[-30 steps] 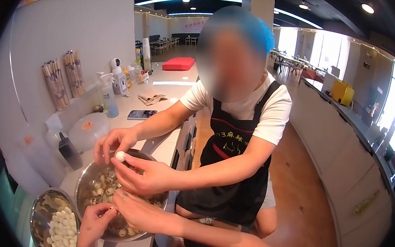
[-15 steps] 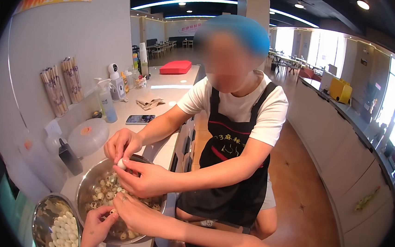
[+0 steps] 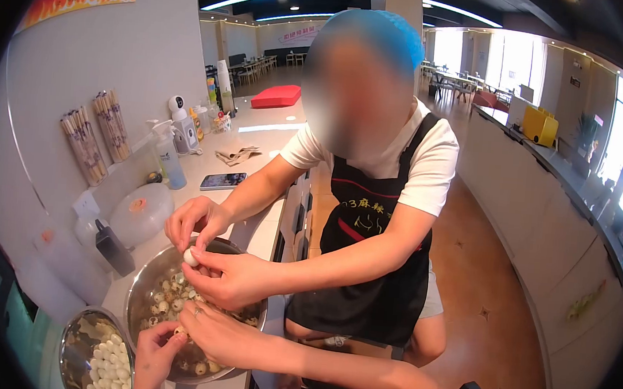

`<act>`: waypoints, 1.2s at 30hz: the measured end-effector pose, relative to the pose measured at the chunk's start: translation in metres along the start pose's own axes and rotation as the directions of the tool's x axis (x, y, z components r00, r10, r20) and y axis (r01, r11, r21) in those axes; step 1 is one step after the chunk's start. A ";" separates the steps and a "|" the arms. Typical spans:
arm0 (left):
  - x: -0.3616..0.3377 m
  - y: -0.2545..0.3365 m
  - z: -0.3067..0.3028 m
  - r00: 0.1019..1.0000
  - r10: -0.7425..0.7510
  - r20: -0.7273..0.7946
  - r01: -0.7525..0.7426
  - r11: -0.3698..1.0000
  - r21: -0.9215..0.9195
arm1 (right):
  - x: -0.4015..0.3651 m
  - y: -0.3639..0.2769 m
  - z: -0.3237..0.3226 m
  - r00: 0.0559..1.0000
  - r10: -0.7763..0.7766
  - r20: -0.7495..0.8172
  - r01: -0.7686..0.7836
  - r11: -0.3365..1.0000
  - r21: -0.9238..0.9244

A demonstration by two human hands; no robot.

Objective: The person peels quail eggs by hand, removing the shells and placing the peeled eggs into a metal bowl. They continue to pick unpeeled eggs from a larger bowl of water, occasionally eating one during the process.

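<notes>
A speckled quail egg (image 3: pixel 179 331) is pinched between the fingertips of my left hand (image 3: pixel 157 350). My right hand (image 3: pixel 214 332), with a ring on one finger, closes its fingers on the same egg from the other side. Both are over the near part of a large steel bowl (image 3: pixel 138 283) that holds many speckled quail eggs (image 3: pixel 164 304). My right fingers partly cover the egg. Just beyond, a co-worker's two hands (image 3: pixel 235 279) hold a white peeled egg (image 3: pixel 190 257) above the same bowl. Left of my left hand, a smaller metal bowl (image 3: pixel 74 344) contains white peeled eggs (image 3: pixel 109 366).
The co-worker in a black apron (image 3: pixel 367 272) sits across the bowl. On the counter are a phone (image 3: pixel 223 181), a crumpled cloth (image 3: pixel 237 156), a dark bottle (image 3: pixel 113 247), a pump bottle (image 3: pixel 171 165) and a red box (image 3: pixel 276 97). Chopstick holders (image 3: pixel 83 146) hang on the wall.
The view has shifted slightly, moving the bowls a little right in the picture. My hands keep their grip on the speckled egg; the co-worker still fingers the white one.
</notes>
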State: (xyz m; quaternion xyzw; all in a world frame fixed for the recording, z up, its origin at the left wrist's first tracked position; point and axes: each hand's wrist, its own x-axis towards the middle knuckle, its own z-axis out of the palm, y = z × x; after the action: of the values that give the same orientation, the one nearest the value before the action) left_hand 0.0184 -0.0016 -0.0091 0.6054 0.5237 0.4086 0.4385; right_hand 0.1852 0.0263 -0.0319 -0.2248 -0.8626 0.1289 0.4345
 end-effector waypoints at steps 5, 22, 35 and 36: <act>0.002 -0.001 -0.001 1.000 -0.013 0.016 0.014 0.999 -0.031 | 0.002 -0.001 -0.003 1.000 -0.011 -0.022 0.012 0.999 0.043; 0.000 0.009 0.003 1.000 0.005 -0.018 -0.007 0.996 -0.085 | 0.001 0.002 -0.001 0.997 0.066 -0.032 -0.067 0.998 -0.007; 0.003 0.001 -0.004 0.997 -0.008 0.082 0.019 0.991 -0.133 | 0.006 0.003 -0.003 0.999 0.015 -0.052 -0.004 0.982 0.191; 0.003 0.002 -0.003 0.995 0.028 0.094 -0.015 0.990 -0.137 | 0.006 0.002 -0.004 0.999 0.014 -0.051 -0.004 0.981 0.192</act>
State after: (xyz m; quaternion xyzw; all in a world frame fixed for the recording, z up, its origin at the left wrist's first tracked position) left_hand 0.0165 0.0013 -0.0061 0.5985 0.4664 0.4188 0.4988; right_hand 0.1859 0.0315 -0.0263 -0.1892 -0.8334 0.2074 0.4761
